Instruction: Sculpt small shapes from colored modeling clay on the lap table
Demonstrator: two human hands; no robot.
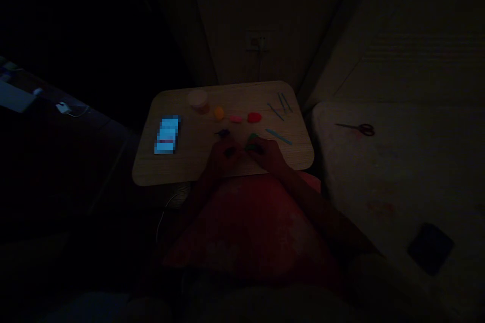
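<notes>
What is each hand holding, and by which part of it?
The right hand seems to hold green clay at its near side; the left hand, something dark. The dimness hides both grips.

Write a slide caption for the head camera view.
Right hand touches green modelling clay beside left hand, on light wooden table.

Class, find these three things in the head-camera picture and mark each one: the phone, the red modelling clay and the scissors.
Phone [167, 135]: head view, point on its lit screen.
Red modelling clay [254, 117]: head view, point on the middle of the lump.
Scissors [366, 130]: head view, point on the red handle loops.
</notes>
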